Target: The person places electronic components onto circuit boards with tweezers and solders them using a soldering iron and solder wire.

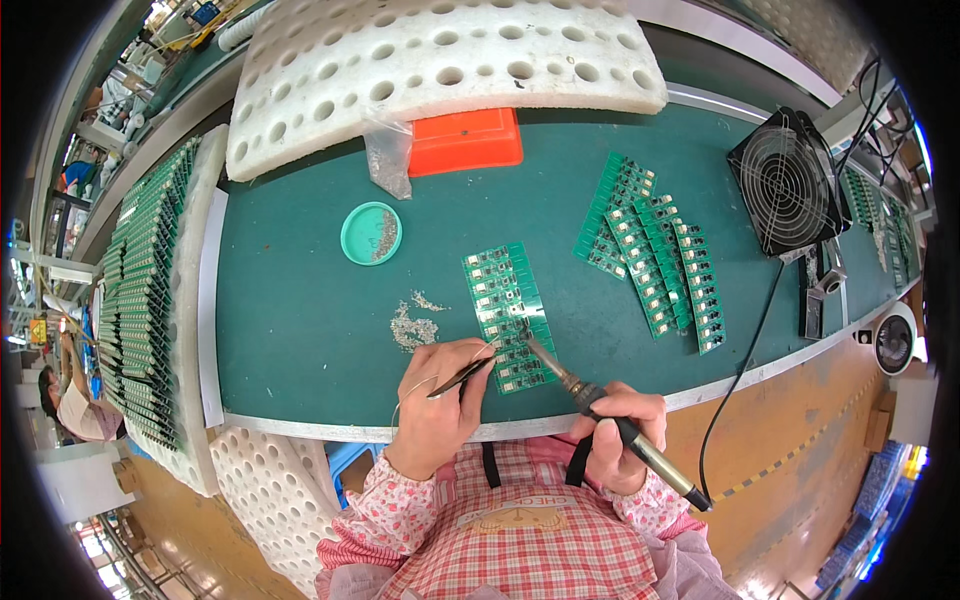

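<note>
A green circuit board panel (510, 300) with rows of small parts lies on the green bench top in front of me. In my right hand (625, 435) is a soldering iron (580, 388), its tip down at the panel's lower middle. My left hand (440, 395) is closed on dark tweezers (462, 377) and a thin pale wire, which I take to be solder; the tweezers' points are near the panel's left edge. Loose tiny metal parts (410, 328) are heaped just beyond my left hand. A round turquoise dish (371, 234) holds more such parts.
Several populated board panels (655, 250) lie fanned out at the right. Beyond them stand a black fan (785, 180) and a metal iron holder (822, 290). An orange bin (466, 141), a plastic bag (389, 160) and perforated white foam (445, 60) sit at the back. Upright boards (150, 290) fill the left.
</note>
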A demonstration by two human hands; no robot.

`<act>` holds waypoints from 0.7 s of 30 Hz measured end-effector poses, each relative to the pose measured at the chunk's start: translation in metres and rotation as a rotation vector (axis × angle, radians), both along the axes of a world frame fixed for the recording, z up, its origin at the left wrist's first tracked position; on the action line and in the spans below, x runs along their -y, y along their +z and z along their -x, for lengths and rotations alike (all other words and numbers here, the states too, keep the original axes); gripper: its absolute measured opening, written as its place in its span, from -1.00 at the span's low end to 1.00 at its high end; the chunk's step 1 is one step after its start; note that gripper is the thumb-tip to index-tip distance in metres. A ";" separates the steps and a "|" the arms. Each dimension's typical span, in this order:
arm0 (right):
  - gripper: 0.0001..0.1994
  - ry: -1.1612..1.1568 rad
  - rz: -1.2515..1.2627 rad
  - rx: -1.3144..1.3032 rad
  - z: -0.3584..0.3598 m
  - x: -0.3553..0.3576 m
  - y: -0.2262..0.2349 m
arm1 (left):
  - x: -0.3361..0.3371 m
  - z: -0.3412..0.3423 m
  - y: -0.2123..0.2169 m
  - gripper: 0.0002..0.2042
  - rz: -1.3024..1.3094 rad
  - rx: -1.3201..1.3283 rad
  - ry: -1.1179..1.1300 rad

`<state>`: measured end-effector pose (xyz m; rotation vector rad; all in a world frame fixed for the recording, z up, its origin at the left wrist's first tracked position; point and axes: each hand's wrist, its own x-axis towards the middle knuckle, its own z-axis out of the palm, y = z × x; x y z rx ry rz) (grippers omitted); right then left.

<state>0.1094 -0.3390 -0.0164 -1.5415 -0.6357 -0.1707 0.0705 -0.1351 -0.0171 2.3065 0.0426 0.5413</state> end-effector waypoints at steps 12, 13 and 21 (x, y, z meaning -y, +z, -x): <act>-0.81 0.075 -0.072 0.044 -0.006 -0.007 0.000 | 0.000 0.000 0.001 -0.75 0.013 0.011 -0.007; -0.81 0.084 -0.074 0.042 -0.006 -0.007 0.000 | 0.000 0.000 0.001 -0.73 0.011 0.006 -0.010; -0.79 0.108 -0.070 0.060 -0.009 -0.006 0.001 | 0.000 0.000 0.000 -0.73 0.002 0.012 -0.012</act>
